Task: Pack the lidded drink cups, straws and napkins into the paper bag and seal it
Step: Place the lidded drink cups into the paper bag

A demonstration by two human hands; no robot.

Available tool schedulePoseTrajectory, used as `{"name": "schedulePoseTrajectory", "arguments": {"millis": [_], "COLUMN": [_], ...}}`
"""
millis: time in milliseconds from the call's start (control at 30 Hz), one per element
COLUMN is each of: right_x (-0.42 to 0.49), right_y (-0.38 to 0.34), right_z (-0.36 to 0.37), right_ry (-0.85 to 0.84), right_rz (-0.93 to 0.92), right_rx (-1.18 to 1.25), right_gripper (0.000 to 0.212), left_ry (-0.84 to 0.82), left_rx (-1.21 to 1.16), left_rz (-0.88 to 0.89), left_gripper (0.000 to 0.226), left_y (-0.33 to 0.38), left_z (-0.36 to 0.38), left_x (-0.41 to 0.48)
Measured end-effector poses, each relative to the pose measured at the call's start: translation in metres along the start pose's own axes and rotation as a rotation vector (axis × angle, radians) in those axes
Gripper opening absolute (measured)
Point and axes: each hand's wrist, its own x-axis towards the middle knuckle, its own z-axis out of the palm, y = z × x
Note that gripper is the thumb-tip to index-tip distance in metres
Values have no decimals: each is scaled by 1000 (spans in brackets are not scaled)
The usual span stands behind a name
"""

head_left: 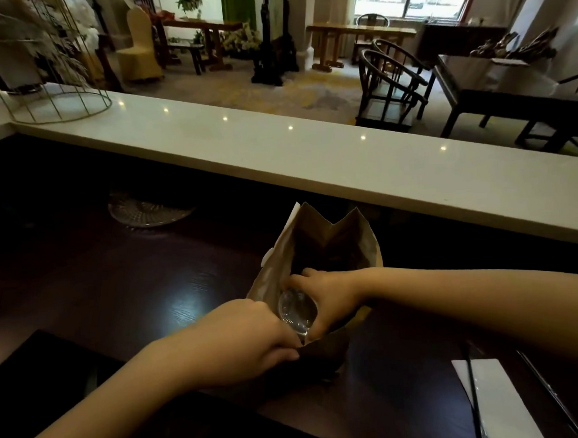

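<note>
A brown paper bag (335, 240) stands open on the dark wooden counter, its mouth towards me. My right hand (327, 293) reaches into the mouth and grips a cup with a clear lid (296, 309), held at the bag's near rim. My left hand (253, 339) pinches the bag's near edge beside the cup. A white napkin (494, 405) lies at the lower right with a black straw (475, 399) across it. A second straw (550, 396) lies just to its right. The bag's depths are dark.
A raised white ledge (278, 153) runs along the far side of the dark counter (118, 286). A glass plate (148, 211) sits under the ledge at the left. A wire cage ornament (53, 96) stands on the ledge. Chairs and tables fill the room beyond.
</note>
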Motion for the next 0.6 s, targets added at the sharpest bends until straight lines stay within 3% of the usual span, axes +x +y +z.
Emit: {"name": "schedulePoseTrajectory", "arguments": {"millis": [433,533,600], "right_x": [10,16,20], "right_y": [14,17,18], "right_z": [30,31,32], "right_ry": [6,9,-3], "right_rz": [86,103,105], "right_rx": [27,24,17], "right_gripper": [103,105,106], "left_ry": [-11,109,91], "left_rx": [26,12,29], "left_rz": [128,209,191], "left_gripper": [52,54,56], "left_y": [10,10,8], "left_z": [17,18,18], "left_x": [-5,-3,-2]}}
